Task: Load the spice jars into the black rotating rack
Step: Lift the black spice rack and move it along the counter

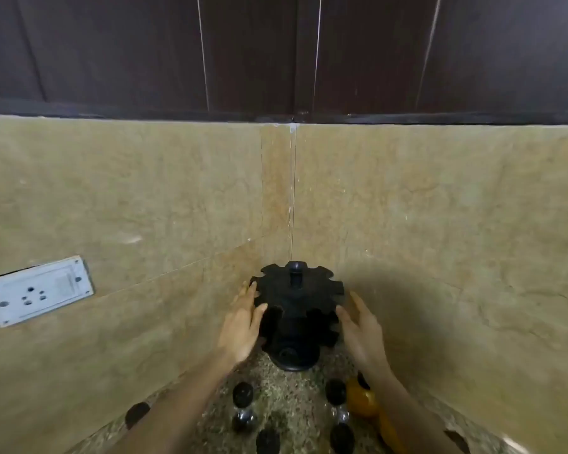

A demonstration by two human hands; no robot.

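Socket plate (36,290) on the left wall tile, then a speckled worktop (289,401) running into a corner. Left hand (241,326) lies flat against the black rotating rack (297,309), which stands in that back corner; right hand (363,329), fingers spread, seems just off its other side. Black-lidded spice jars (242,394) stand nearer, beside something orange (361,399).

Bottom edge cuts off my forearms and the nearest spice jars (268,440). My right arm covers part of the orange-filled jar (361,399). Jar contents otherwise unreadable, only black lids show. Rack (297,309) slots too dark to tell empty or full.
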